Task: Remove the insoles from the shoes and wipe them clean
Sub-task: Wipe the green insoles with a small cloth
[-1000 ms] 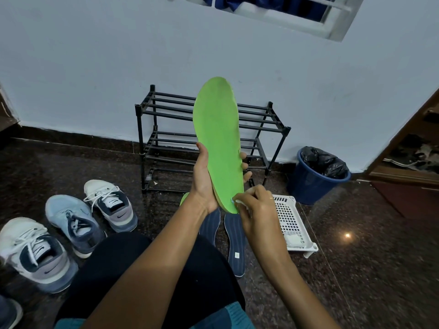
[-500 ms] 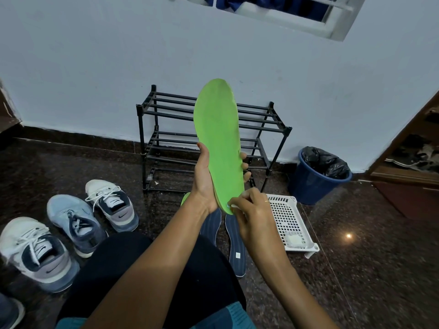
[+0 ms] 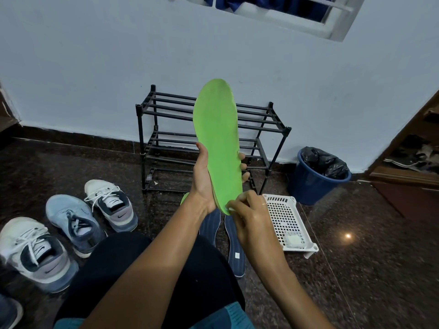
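- One view only, from the head: the left hand is wrapped round the waist of a long bright-green foam insole. The thumb lies on the near face and the fingertips show past the far edge. It is held upright, toe up, in front of the black tubular shoe rack.
- The right hand pinches what looks like a small white wipe against the insole's heel end. It is too small to be sure.
- I'd say the heel is being wiped. Long strokes toward the toe would serve best, with the left grip firm so the thin foam cannot bend away, then moved to free the covered waist.
- The green face looks matt and faintly scuffed, with a ragged spot on its right edge.
- Two dark blue ribbed insoles lie on the dark stone floor below, near a white perforated plastic basket.
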A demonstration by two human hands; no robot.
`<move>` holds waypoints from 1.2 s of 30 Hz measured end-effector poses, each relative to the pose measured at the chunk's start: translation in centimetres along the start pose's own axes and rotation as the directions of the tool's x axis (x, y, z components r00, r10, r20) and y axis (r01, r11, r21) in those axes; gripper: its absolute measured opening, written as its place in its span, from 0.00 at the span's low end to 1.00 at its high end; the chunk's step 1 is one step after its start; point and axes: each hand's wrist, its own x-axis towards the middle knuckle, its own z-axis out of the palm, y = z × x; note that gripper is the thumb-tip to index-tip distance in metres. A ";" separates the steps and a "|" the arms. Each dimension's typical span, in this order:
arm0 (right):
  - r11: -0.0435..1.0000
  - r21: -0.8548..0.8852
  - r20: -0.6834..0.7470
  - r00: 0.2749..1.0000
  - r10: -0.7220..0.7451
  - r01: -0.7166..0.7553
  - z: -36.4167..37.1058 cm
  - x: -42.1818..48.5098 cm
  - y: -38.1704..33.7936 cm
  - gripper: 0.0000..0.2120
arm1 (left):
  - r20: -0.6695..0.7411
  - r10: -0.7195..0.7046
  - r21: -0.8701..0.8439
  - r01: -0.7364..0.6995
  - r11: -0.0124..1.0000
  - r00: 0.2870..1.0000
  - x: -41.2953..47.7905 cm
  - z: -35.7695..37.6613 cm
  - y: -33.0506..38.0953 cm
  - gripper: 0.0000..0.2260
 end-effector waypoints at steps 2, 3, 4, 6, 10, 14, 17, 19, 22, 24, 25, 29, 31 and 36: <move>1.000 -0.010 -0.003 1.000 -0.005 0.005 -0.2 0.0 0.4 0.09 | 0.001 -0.002 0.010 0.002 1.000 1.000 0.0 0.0 -0.1 0.37; 1.000 -0.025 -0.011 1.000 -0.001 0.000 -0.3 0.0 0.7 0.10 | -0.001 0.001 0.015 -0.001 1.000 1.000 -0.1 0.1 -0.1 0.37; 0.999 -0.043 -0.023 1.000 0.006 -0.007 -0.4 0.1 0.9 0.10 | -0.002 0.005 0.019 -0.005 1.000 1.000 -0.1 0.1 -0.1 0.37; 0.998 -0.059 -0.050 0.998 0.024 -0.027 -0.4 0.3 1.1 0.10 | 0.001 0.012 0.026 -0.012 1.000 1.000 -0.1 0.0 -0.1 0.36; 0.998 -0.046 -0.072 0.997 0.042 -0.045 0.3 0.3 1.0 0.09 | -0.009 0.023 0.044 -0.022 0.999 1.000 0.0 -0.1 0.0 0.37; 0.999 0.040 -0.061 0.998 0.028 -0.026 0.5 0.2 0.2 0.06 | -0.015 0.022 0.042 -0.021 0.999 1.000 0.0 -0.1 0.0 0.36; 0.998 0.060 -0.026 1.000 0.012 -0.011 0.3 0.0 0.0 0.07 | -0.005 0.014 0.031 -0.014 0.999 1.000 -0.1 -0.1 0.0 0.36; 0.999 0.041 -0.019 1.000 -0.005 0.005 0.1 0.0 0.2 0.07 | 0.003 0.011 0.032 -0.011 0.999 1.000 0.0 -0.1 0.0 0.36; 1.000 -0.005 -0.027 1.000 0.010 -0.010 -0.4 0.1 0.7 0.07 | 0.013 0.011 0.031 -0.012 0.999 1.000 0.0 0.0 -0.1 0.36; 0.998 -0.035 -0.036 0.998 0.045 -0.046 -0.6 0.3 0.8 0.09 | 0.018 0.014 0.031 -0.014 0.999 1.000 0.0 0.0 -0.1 0.36; 0.997 -0.049 -0.041 0.998 0.056 -0.058 -0.5 0.3 0.9 0.10 | 0.019 0.014 0.032 -0.015 0.999 1.000 0.0 0.0 -0.1 0.36; 0.999 0.001 -0.057 0.998 0.039 -0.039 0.3 0.2 0.2 0.07 | 0.010 0.016 0.040 -0.017 0.999 1.000 0.0 -0.1 0.0 0.37; 0.996 0.075 -0.054 0.997 0.051 -0.046 0.4 0.1 -0.5 0.06 | 0.011 0.010 0.035 -0.010 0.999 1.000 0.0 -0.2 0.0 0.37; 0.989 0.142 -0.018 0.999 0.039 -0.036 0.0 0.0 -0.8 0.08 | 0.023 0.001 0.009 -0.002 1.000 1.000 0.0 -0.1 0.0 0.37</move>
